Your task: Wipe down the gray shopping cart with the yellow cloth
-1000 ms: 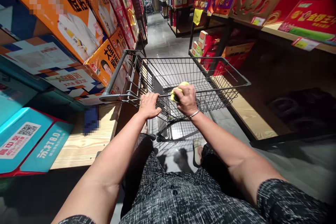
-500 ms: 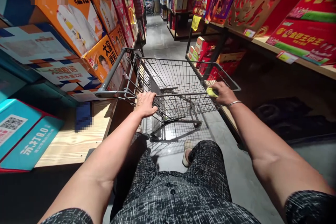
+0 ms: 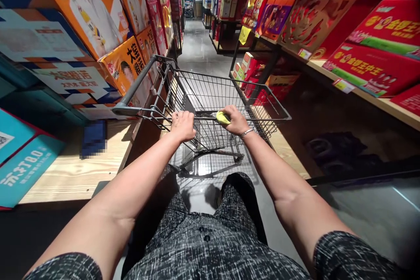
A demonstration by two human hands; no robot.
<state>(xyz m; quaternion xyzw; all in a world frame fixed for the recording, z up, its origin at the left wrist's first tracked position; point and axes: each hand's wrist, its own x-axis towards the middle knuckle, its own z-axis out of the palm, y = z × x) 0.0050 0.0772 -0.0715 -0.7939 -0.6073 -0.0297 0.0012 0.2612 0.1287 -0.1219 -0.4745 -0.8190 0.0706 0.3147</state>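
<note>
A grey wire shopping cart (image 3: 210, 89) stands sideways before me, its handle bar (image 3: 136, 85) on the left. My left hand (image 3: 183, 125) is closed over the near top rim of the basket, close to the handle end. Pressed to that same rim, a little right of it, my right hand (image 3: 235, 120) grips a yellow-green cloth (image 3: 223, 117). Folds of the cloth show at the thumb side; the rest is hidden under my fingers. No goods show in the basket.
Stacked orange drink cartons (image 3: 95, 13) and a teal box (image 3: 29, 162) line a wooden shelf (image 3: 65, 179) on the left. Red gift boxes (image 3: 364, 65) fill the right shelf (image 3: 328, 74). A grey floor aisle (image 3: 195, 39) runs ahead between racks.
My right hand has slid left along the cart's near rim with the cloth, closer to my left hand. The left hand keeps its place on the rim. My view has shifted slightly.
</note>
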